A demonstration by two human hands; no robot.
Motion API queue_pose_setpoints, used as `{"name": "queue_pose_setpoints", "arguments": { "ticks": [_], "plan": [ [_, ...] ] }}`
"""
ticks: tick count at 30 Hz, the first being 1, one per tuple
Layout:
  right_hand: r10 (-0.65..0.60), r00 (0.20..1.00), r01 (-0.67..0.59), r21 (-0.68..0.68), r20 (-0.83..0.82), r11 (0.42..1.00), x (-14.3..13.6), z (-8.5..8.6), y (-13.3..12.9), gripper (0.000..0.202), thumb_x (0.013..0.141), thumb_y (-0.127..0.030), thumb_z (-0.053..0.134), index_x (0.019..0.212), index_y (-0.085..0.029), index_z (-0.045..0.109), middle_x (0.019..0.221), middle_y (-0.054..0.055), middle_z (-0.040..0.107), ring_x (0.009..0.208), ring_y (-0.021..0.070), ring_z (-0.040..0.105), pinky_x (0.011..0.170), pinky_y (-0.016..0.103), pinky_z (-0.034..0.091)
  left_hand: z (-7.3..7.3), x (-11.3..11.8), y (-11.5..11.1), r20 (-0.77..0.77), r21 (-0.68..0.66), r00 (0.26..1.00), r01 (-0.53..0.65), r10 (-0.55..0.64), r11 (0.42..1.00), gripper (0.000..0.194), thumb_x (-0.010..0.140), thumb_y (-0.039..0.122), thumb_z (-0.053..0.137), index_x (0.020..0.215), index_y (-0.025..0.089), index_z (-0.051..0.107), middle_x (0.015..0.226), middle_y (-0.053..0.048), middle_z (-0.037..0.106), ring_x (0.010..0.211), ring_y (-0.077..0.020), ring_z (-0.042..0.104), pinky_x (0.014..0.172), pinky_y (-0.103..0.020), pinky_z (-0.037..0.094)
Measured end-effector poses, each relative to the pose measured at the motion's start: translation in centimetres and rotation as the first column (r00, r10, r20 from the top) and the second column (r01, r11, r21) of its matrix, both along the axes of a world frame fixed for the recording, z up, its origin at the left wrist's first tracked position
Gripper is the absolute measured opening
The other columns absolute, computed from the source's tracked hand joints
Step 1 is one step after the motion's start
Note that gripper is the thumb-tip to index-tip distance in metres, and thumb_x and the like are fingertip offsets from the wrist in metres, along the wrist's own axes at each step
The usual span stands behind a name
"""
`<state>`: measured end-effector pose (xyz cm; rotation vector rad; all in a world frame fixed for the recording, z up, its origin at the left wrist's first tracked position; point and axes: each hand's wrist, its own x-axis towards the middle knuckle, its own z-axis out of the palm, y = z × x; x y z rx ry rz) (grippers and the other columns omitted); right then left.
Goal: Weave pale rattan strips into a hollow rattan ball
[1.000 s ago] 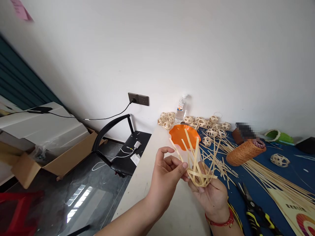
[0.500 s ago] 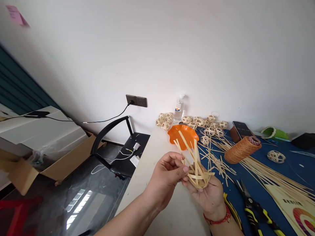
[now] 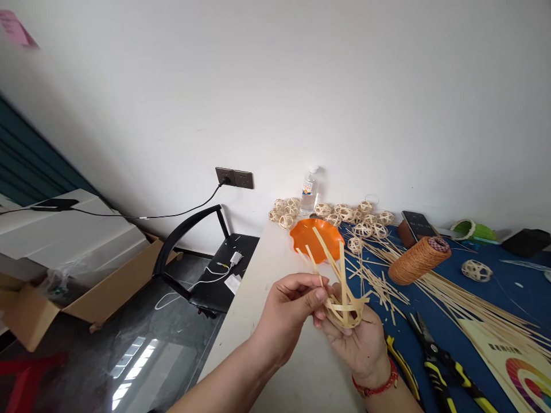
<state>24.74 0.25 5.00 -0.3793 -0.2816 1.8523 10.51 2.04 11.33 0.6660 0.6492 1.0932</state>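
A partly woven bamboo piece, rounded like a small basket at the bottom, sits between my hands with several loose strip ends standing up. My left hand pinches its left side between thumb and fingers. Below and to the right, my right hand, with a red bracelet at the wrist, cups and grips the piece; some of its fingers are hidden behind the weave. Just beyond the strip ends is an orange wavy-rimmed dish.
Woven bamboo balls and a water bottle stand by the wall. On the blue mat lie bamboo strips, a twine spool, a phone and pruning shears. A black chair is left of the table.
The view has shifted slightly, so the surroundings sit a little further left. Both hands keep hold of the bamboo piece; its strip ends at the left lean further left and spread more.
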Motion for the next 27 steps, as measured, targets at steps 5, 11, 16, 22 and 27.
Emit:
{"name": "queue_pose_setpoints", "arguments": {
  "ticks": [5, 11, 16, 22, 27],
  "plan": [
    [0.031, 0.999, -0.031, -0.008, -0.039, 0.999, 0.3, -0.4, 0.0, 0.009, 0.087, -0.019, 0.063, 0.078, -0.018, 0.064, 0.059, -0.007, 0.045, 0.045, 0.0052, 0.021, 0.048, 0.019, 0.038, -0.2, 0.0, 0.2, -0.014, 0.020, 0.999, 0.044, -0.044, 0.999, 0.019, 0.072, 0.031, 0.088, 0.085, 0.018, 0.083, 0.084, -0.009, 0.078, 0.046, -0.0053, 0.053, 0.042, -0.019, 0.043],
    [0.065, 0.998, -0.065, 0.013, 0.003, 0.998, 0.7, -0.8, -0.1, 0.012, 0.090, -0.021, 0.058, 0.078, -0.019, 0.063, 0.061, -0.004, 0.051, 0.044, 0.0075, 0.031, 0.043, 0.020, 0.035, 0.2, 0.2, 0.5, -0.032, -0.027, 0.999, 0.039, -0.039, 0.999, 0.022, 0.065, 0.029, 0.092, 0.077, 0.014, 0.081, 0.066, -0.007, 0.074, 0.045, -0.0069, 0.055, 0.041, -0.018, 0.043],
    [0.060, 0.996, -0.060, 0.000, 0.062, 0.998, 0.9, -0.6, 0.0, 0.013, 0.090, -0.023, 0.059, 0.077, -0.021, 0.062, 0.063, -0.002, 0.054, 0.048, 0.0094, 0.040, 0.047, 0.022, 0.041, 1.2, 0.3, 0.7, -0.070, -0.057, 0.998, 0.007, -0.011, 0.998, 0.026, 0.058, 0.026, 0.095, 0.072, 0.013, 0.079, 0.068, -0.007, 0.076, 0.044, -0.0070, 0.057, 0.042, -0.018, 0.046],
    [0.056, 0.997, -0.056, -0.011, 0.059, 0.998, 1.0, -0.7, -0.2, 0.014, 0.084, -0.027, 0.069, 0.073, -0.022, 0.062, 0.062, -0.003, 0.059, 0.050, 0.0098, 0.046, 0.051, 0.024, 0.046, 2.0, 0.4, 0.5, -0.128, -0.058, 0.990, 0.045, -0.052, 0.997, 0.029, 0.054, 0.027, 0.097, 0.067, 0.012, 0.076, 0.050, -0.001, 0.067, 0.044, -0.0085, 0.057, 0.043, -0.019, 0.047],
    [0.037, 0.999, -0.036, -0.024, 0.034, 0.999, 0.9, -0.7, -0.2, 0.010, 0.080, -0.028, 0.075, 0.080, -0.021, 0.068, 0.066, -0.002, 0.066, 0.046, 0.0064, 0.043, 0.050, 0.020, 0.045, 2.2, 0.3, 0.4, -0.174, -0.046, 0.980, 0.088, -0.095, 0.995, 0.031, 0.053, 0.028, 0.097, 0.067, 0.012, 0.074, 0.052, -0.002, 0.068, 0.046, -0.0087, 0.058, 0.047, -0.020, 0.049]
  ]
}}
